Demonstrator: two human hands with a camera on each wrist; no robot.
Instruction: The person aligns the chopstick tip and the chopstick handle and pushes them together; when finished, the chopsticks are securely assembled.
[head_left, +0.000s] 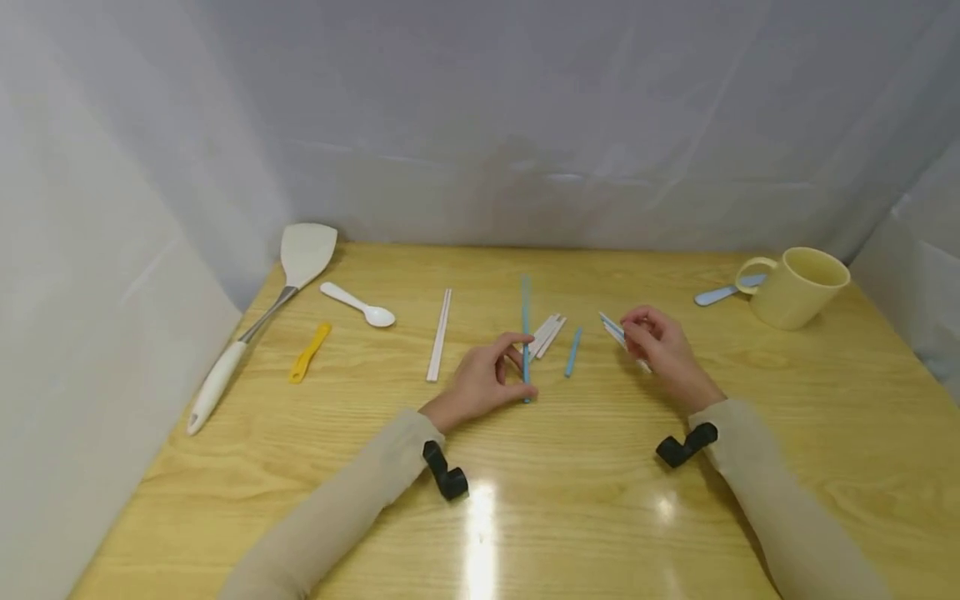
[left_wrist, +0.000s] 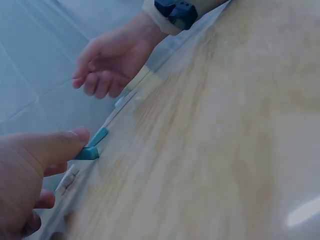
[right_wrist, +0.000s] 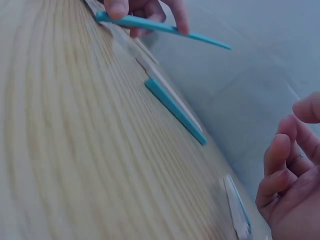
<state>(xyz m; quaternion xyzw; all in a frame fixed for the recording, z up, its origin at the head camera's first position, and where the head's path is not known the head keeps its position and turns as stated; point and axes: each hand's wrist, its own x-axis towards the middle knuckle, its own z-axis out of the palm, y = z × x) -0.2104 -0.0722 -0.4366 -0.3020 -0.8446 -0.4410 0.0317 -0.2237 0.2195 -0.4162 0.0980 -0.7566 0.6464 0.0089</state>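
Observation:
My left hand [head_left: 480,382] holds a slim blue chopstick [head_left: 526,304], its thumb at the near end and a finger further along. The right wrist view shows this chopstick tapering to a thin far tip. A shorter blue stick [head_left: 573,352] lies on the table between my hands, beside a small heap of white sticks [head_left: 553,336]. My right hand [head_left: 667,354] hovers over a few white and blue sticks [head_left: 611,326], partly hidden behind its fingers in the head view. Seen from the right wrist, those sticks [right_wrist: 237,207] lie on the wood, and the loosely curled fingers hold nothing.
Left of my left hand lies a pair of white chopsticks [head_left: 439,336]. Further left are a white spoon [head_left: 360,305], a yellow handle-like piece [head_left: 309,354] and a long white spatula [head_left: 255,321]. A yellow mug [head_left: 795,292] stands back right, near a pale blue utensil [head_left: 720,293].

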